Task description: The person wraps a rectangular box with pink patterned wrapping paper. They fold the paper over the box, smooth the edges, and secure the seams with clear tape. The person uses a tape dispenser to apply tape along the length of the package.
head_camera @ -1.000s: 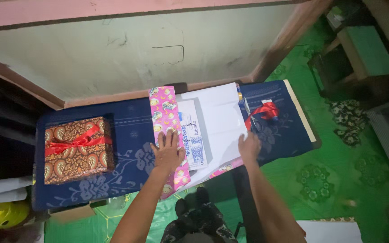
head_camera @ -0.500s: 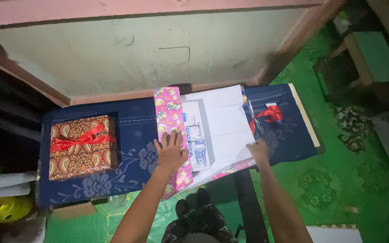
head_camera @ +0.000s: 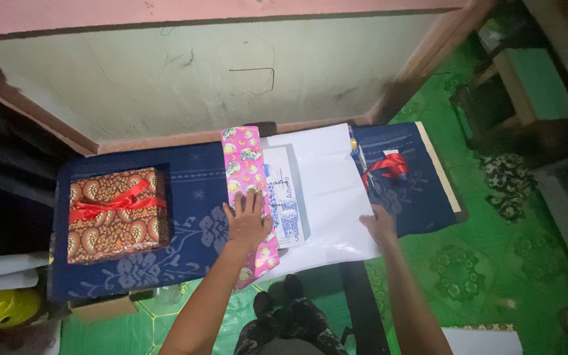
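Observation:
My left hand (head_camera: 248, 220) lies flat, fingers spread, on a folded-over flap of pink patterned wrapping paper (head_camera: 244, 164). Under that flap sits a white box with blue print (head_camera: 284, 200). The paper's white inner side (head_camera: 333, 190) spreads out to the right of the box. My right hand (head_camera: 379, 225) rests on the paper's near right corner; whether it pinches the edge is unclear. All of this lies on a table with a dark blue patterned cloth (head_camera: 192, 190).
A wrapped gift in brown-gold paper with a red ribbon bow (head_camera: 116, 213) sits at the cloth's left end. Red ribbon (head_camera: 386, 165) lies at the right end. A pale wall panel (head_camera: 198, 72) stands behind the table. Green patterned floor (head_camera: 501, 263) lies to the right.
My right hand has slid along the paper's right edge toward its near corner. The left hand has stayed pressed on the pink flap.

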